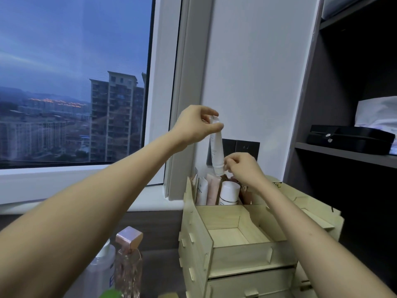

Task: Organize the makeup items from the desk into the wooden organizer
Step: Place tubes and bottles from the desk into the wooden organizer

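Slim white plastic tube (216, 149), plumb.
We are pinching crimp (left hand (193, 125)), cap (right hand (242, 168)), aiming at pale wooden organizer (236, 250) below fingers.

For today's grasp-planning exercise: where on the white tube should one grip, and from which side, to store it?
Probably the flat crimped end, pinched from above as the left hand does: the white tube hangs cap down over the upright tubes in the organizer.
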The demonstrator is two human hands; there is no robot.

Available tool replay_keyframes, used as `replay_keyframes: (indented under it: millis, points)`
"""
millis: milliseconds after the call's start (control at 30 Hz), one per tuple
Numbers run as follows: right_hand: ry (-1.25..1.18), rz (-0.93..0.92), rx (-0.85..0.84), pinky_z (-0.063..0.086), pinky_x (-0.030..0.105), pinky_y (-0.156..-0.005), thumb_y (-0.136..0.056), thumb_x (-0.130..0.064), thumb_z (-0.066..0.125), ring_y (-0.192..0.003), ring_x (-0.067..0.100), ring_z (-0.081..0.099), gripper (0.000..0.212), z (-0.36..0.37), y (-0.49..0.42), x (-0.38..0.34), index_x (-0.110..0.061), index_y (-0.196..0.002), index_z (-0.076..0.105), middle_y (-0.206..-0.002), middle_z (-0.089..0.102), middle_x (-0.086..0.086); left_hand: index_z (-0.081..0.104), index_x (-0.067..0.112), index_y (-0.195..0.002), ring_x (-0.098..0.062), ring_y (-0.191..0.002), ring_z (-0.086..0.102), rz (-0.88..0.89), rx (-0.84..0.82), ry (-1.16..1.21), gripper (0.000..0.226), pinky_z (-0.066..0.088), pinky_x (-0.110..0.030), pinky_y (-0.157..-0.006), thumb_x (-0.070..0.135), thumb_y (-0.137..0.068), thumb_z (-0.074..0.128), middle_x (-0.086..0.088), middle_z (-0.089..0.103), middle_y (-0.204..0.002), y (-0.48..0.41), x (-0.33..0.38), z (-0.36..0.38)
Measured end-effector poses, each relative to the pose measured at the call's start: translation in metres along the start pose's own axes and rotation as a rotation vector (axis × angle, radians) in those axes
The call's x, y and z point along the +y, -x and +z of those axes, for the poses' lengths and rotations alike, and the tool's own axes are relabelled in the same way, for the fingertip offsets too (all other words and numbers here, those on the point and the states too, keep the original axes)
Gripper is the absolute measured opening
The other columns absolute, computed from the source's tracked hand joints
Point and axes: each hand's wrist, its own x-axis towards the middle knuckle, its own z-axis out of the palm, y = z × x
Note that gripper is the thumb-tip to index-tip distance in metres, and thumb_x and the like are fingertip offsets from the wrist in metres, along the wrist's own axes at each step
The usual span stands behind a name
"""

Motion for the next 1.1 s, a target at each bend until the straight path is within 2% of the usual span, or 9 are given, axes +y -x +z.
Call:
replay_keyframes:
  millis: [100,233,367,500,600,767,933,1000,1100]
  points:
    - [-0.256,-0.001,-0.075,0.052,0.034,-0.069,-0.088,-0.008,0.047,-0.086,0.013,0.059,0.029,-0.014,0.009,-0.003,-0.019,-0.103,0.069,-0.098,0.068,-0.002,0.067,0.017,-0.109,-0.014,-0.084,0.062,0.01,0.018,-0.064,0.037,0.048,-0.019,-0.07,0.032,-0.076,0.071,-0.002,0.066,-0.092,-0.001,0.002,0.009]
    - [-0.3,-0.066,-0.162,0.052,0.033,-0.07,-0.079,-0.014,0.063,-0.085,0.011,0.063,0.022,-0.018,0.016,-0.004,-0.024,-0.097,0.069,-0.096,0.071,-0.005,0.068,0.015,-0.108,-0.012,-0.079,0.057,0.051,0.027,-0.172,0.038,0.043,-0.02,-0.072,0.034,-0.076,0.071,-0.002,0.066,-0.092,0.002,0.004,0.022]
    - [-0.168,-0.125,-0.023,0.055,0.04,-0.072,-0.076,-0.031,0.07,-0.08,0.017,0.063,0.026,-0.012,0.011,-0.005,-0.023,-0.099,0.063,-0.088,0.067,-0.004,0.067,0.014,-0.11,-0.016,-0.096,0.061,0.094,0.037,-0.232,0.04,0.041,-0.021,-0.074,0.036,-0.077,0.071,-0.003,0.069,-0.107,-0.001,0.011,0.035]
    - [-0.103,-0.119,0.113,0.053,0.038,-0.069,-0.078,-0.027,0.069,-0.077,0.017,0.063,0.021,-0.013,-0.006,-0.001,-0.021,-0.096,0.06,-0.083,0.066,-0.005,0.06,0.015,-0.12,-0.017,-0.098,0.063,0.075,0.011,-0.141,0.038,0.046,-0.024,-0.082,0.029,-0.085,0.063,-0.006,0.067,-0.114,-0.005,0.012,0.043]
    - [-0.229,-0.055,0.154,0.054,0.036,-0.058,-0.077,-0.022,0.067,-0.081,0.026,0.068,0.019,-0.018,-0.018,0.007,-0.017,-0.094,0.058,-0.09,0.068,0.004,0.057,0.01,-0.123,-0.023,-0.104,0.061,-0.03,0.048,-0.156,0.032,0.045,-0.027,-0.087,0.015,-0.093,0.045,-0.01,0.064,-0.119,-0.004,-0.006,0.044]
    - [-0.19,-0.028,0.123,0.054,0.036,-0.058,-0.078,-0.022,0.065,-0.078,0.026,0.068,0.018,-0.011,-0.027,0.018,-0.017,-0.094,0.057,-0.094,0.068,0.004,0.053,0.013,-0.129,-0.024,-0.124,0.051,-0.151,-0.385,-0.508,0.039,0.041,-0.037,-0.104,0.01,-0.092,0.039,-0.006,0.055,-0.135,0.013,-0.049,0.061]
    - [-0.171,-0.025,0.045,0.054,0.032,-0.052,-0.078,-0.021,0.064,-0.068,0.021,0.069,0.011,0.004,-0.031,0.017,-0.024,-0.086,0.057,-0.084,0.069,-0.001,0.066,0.012,-0.103,-0.027,-0.102,0.06,-0.122,-0.438,-0.59,0.034,0.047,-0.038,-0.089,0.029,-0.095,0.037,-0.008,0.069,-0.108,0.022,-0.07,0.065]
    - [-0.159,0.007,-0.022,0.053,0.033,-0.053,-0.077,-0.019,0.062,-0.068,0.022,0.069,0.011,0.009,-0.032,0.016,-0.018,-0.088,0.059,-0.083,0.07,0.002,0.067,0.007,-0.093,-0.029,-0.094,0.062,-0.126,-0.421,-0.585,0.035,0.048,-0.037,-0.081,0.026,-0.093,0.038,-0.012,0.07,-0.1,0.024,-0.075,0.063]
    - [-0.093,0.072,-0.155,0.048,0.035,-0.058,-0.071,-0.012,0.063,-0.065,0.019,0.06,0.017,0.013,-0.033,0.018,-0.004,-0.086,0.062,-0.079,0.067,0.007,0.068,0.006,-0.097,-0.029,-0.096,0.063,-0.119,-0.407,-0.572,0.036,0.049,-0.039,-0.083,0.026,-0.094,0.038,-0.012,0.07,-0.102,0.025,-0.079,0.061]
